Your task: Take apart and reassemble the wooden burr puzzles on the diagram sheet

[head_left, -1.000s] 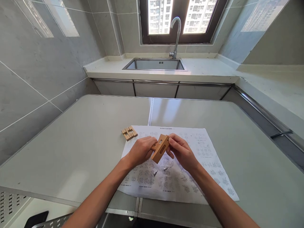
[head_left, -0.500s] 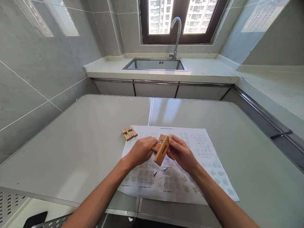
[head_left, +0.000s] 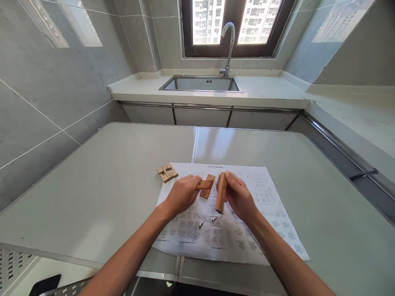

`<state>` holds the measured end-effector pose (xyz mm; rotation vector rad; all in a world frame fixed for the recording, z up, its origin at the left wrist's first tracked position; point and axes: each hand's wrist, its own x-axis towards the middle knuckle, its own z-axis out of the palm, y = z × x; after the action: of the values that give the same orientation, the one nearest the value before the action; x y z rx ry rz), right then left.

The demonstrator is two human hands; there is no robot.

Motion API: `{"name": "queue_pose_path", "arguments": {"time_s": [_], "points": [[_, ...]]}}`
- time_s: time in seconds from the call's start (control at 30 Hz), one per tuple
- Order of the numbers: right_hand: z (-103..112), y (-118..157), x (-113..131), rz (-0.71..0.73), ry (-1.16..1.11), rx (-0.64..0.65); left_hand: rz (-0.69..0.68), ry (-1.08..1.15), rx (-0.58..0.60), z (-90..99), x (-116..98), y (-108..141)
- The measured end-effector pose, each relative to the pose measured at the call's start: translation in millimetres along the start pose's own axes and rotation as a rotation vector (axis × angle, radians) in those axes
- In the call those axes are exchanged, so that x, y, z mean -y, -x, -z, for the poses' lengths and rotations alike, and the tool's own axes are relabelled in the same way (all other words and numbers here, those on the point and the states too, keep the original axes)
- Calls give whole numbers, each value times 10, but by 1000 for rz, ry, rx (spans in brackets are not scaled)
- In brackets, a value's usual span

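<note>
Right hand (head_left: 241, 196) pinches wooden bar (head_left: 221, 195) toward its far end, axis near-far; left hand (head_left: 182, 194) pinches crossed wooden pieces (head_left: 205, 193), just left.

Place: a kitchen, it seems in a home
Sink (head_left: 200, 84): set in the pale counter (head_left: 265, 92)
Faucet (head_left: 228, 49): behind the sink
Window (head_left: 230, 24): above the sink, showing tall buildings
Walls (head_left: 77, 74): gray tiles, beside the sink

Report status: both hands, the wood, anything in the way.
Left hand gripping joined wooden pieces. Right hand holding separate wooden block. Both above printed sheet; nothing visible between them.
</note>
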<state>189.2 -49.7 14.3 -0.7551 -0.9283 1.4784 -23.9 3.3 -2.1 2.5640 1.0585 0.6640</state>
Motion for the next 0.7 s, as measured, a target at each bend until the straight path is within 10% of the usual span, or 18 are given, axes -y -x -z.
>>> {"name": "queue_pose_path", "arguments": {"time_s": [0.33, 0.7], "points": [[130, -100, -120, 90, 660, -381, 204, -185, -49, -13, -33, -11], [218, -138, -233, 68, 1272, -432, 318, -442, 1, -59, -83, -24]]}}
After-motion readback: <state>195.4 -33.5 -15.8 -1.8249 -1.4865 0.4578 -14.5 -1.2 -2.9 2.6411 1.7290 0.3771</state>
